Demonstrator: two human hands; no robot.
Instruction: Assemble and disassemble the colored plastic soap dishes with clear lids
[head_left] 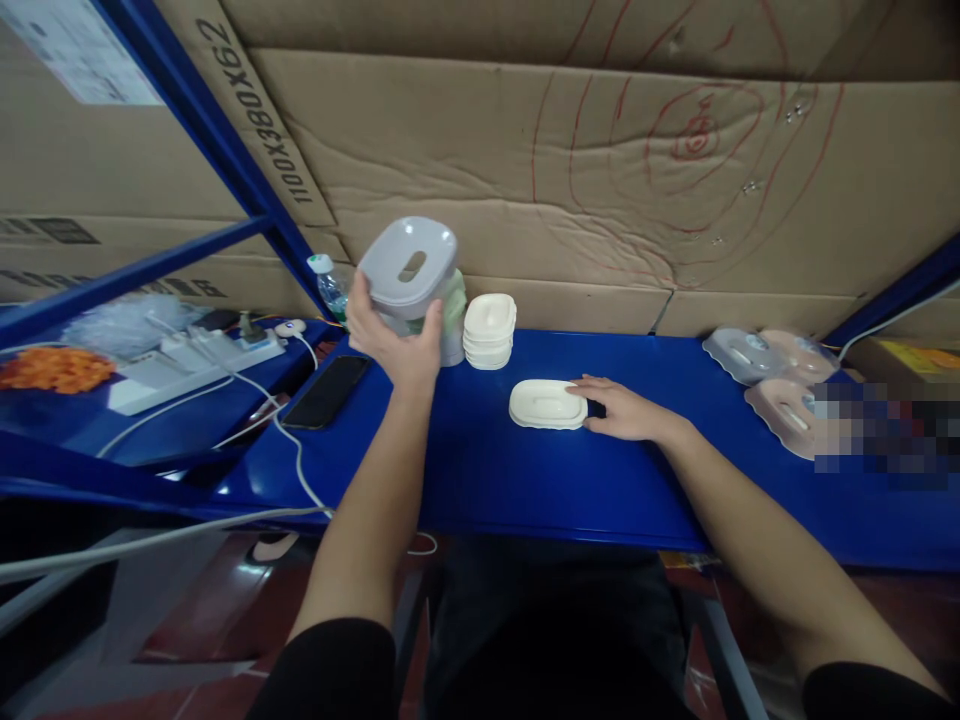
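Note:
My left hand [397, 345] is raised at the left and closed around a pale grey plastic soap dish [386, 262] with an oval slot in its middle. The dish is tilted toward me. On the table lies a cream soap dish [544, 403], which looks layered at its edge. My right hand [626, 410] grips its right end, fingers on the top and thumb at the near side. Behind the two hands stands a stack of cream dishes [490, 330]. Pale green pieces [454, 305] are partly hidden behind the grey dish.
A phone [326, 392] and a water bottle [326, 280] are at the left, near a power strip [195, 370] with white cables. Several clear and pinkish scalloped dishes [784, 400] lie at the right. Cardboard [450, 150] walls the back of the blue table [480, 490].

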